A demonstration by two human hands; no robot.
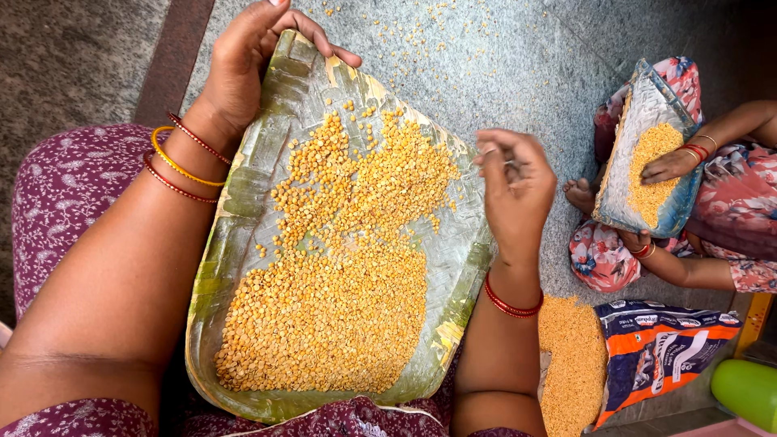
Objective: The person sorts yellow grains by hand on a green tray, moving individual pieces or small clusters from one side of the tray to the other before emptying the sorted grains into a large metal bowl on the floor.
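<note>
Trays: two; left hand grips one tray.

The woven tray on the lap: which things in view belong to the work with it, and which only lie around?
In use:
woven tray
yellow split lentils on it
left hand gripping its far edge
right hand, fingertips pinched above it

Lying about:
scattered lentils on floor
lentil heap
orange-blue bag
green object
another person's tray

A maroon garment printed with small pale flowers covers the person's lap and shoulders. Red and yellow bangles ring the left wrist; thin red bangles circle the right wrist.
</note>
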